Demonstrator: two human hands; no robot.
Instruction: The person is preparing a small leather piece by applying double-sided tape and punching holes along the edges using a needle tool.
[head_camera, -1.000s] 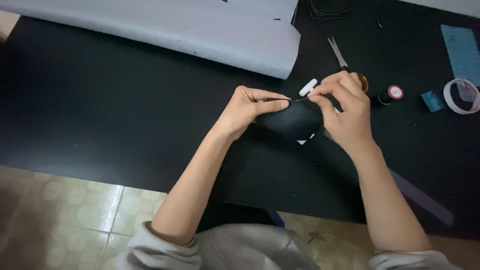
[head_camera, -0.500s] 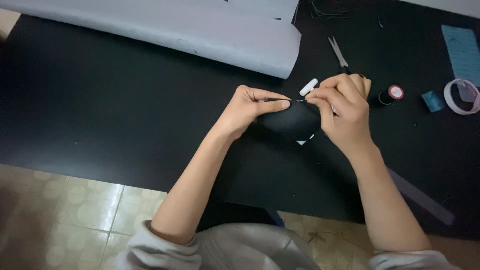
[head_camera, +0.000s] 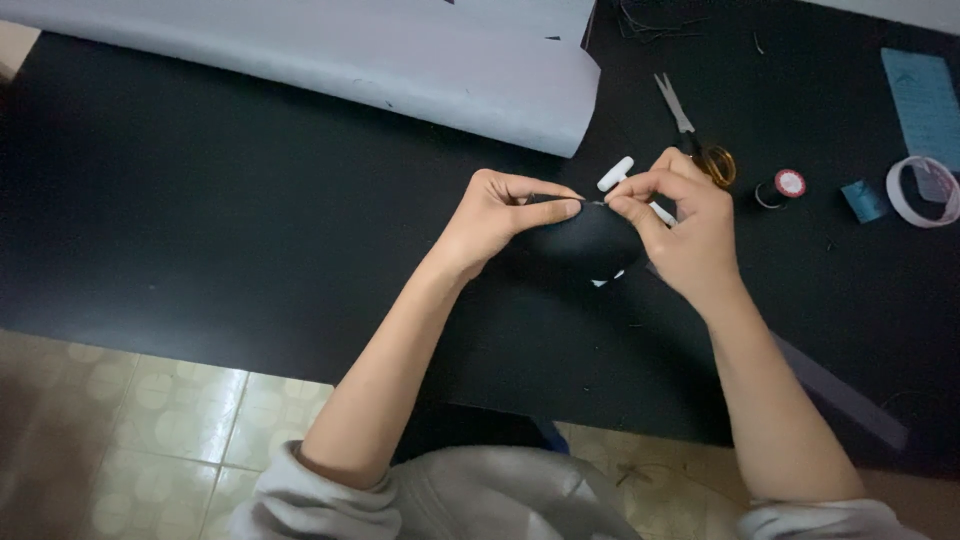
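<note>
Just right of centre frame, both hands meet over a small black fabric piece (head_camera: 585, 243) held slightly above the counter (head_camera: 200, 230). Left hand (head_camera: 495, 215): thumb and forefinger pinched on the fabric's upper left edge. Right hand (head_camera: 680, 225): fingertips pressed together at the same edge, apparently on something fine, too small to identify. Fabric: judged light, soft and limp, likely to fold or slip; best held at the edge near the working point. Behind the hands: a short white stick (head_camera: 615, 174), partly hidden. Counter: matt black, wide. Further right: scissors with yellow handles (head_camera: 695, 135), a thread spool (head_camera: 785, 186), a white tape roll (head_camera: 920, 192). Upper left: large white sheet (head_camera: 350, 60). Lower frame: beige tiled floor (head_camera: 130, 410).
</note>
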